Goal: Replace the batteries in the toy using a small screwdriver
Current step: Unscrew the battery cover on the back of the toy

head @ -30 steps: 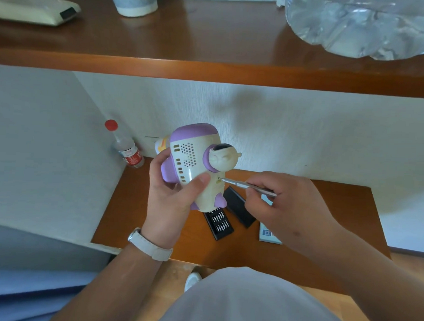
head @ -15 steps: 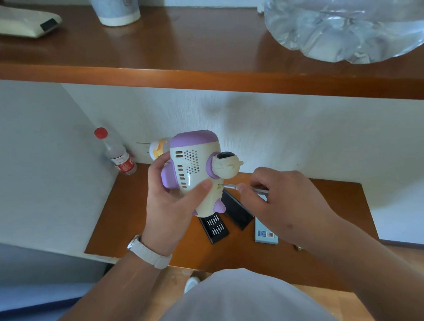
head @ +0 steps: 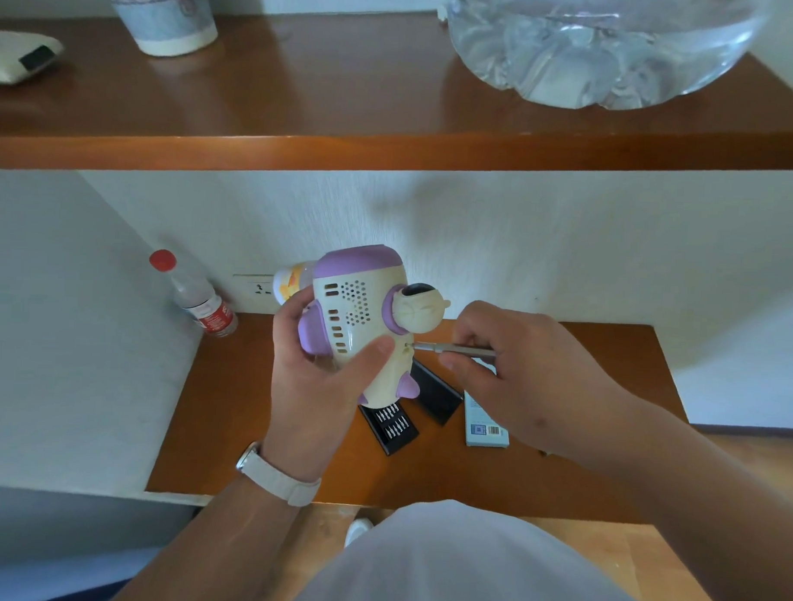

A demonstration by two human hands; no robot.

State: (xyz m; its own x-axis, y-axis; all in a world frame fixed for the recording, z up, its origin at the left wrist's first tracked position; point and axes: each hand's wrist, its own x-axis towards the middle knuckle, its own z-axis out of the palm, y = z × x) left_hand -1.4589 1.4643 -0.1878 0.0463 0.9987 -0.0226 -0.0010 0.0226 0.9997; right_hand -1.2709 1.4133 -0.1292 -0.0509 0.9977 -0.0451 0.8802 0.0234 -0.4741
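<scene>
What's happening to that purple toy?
A person is getting at its batteries. The left hand holds the toy up above a low wooden shelf. The right hand pinches a small screwdriver, its tip set into a hole in the toy's cream body. No cover looks off yet. An open case of screwdriver bits lies on the shelf.

A glossy brown wooden shelf (head: 348,87) runs across the top. On it stand a pale blue patterned paper cup (head: 164,15) at the left and a large clear plastic water jug (head: 597,46) at the right. A white device with a dark window (head: 21,60) lies at the far left edge. Below, on a brown wooden tabletop (head: 229,407), a clear plastic bottle with a red cap and red label (head: 197,300) stands in the left back corner, near a white wall socket (head: 255,291).
</scene>
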